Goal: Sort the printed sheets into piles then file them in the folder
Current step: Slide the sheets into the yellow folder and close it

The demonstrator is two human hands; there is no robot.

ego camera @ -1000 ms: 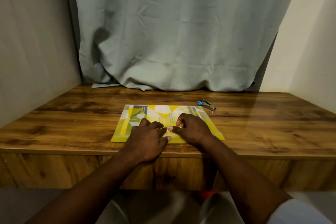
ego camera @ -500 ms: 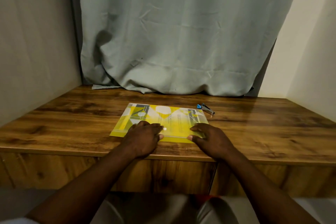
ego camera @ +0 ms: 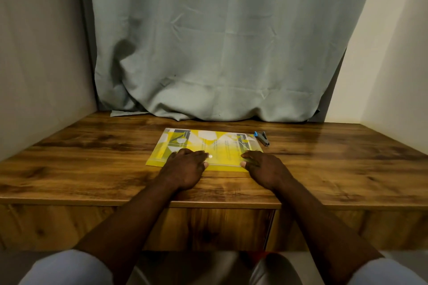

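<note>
The yellow folder (ego camera: pixel 215 143) lay flat on the surface (ego camera: pixel 92 164), with the left hand (ego camera: pixel 185 166) and right hand (ego camera: pixel 264 169) pressing its near edge, fingers released and grasping nothing. Opening it cleanly probably needed one hand pinning it while the other lifted the flap.

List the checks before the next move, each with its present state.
1. Folder lies flat on the desk: ok.
2. Left hand rests on the folder's near edge: ok.
3. Right hand rests on its near right corner: ok.
4. Stapler off the folder, beside its far right corner: ok.
5. Piles sorted: cannot tell; no loose paper shows.
6. Folder's snap fastened: cannot tell.
</note>
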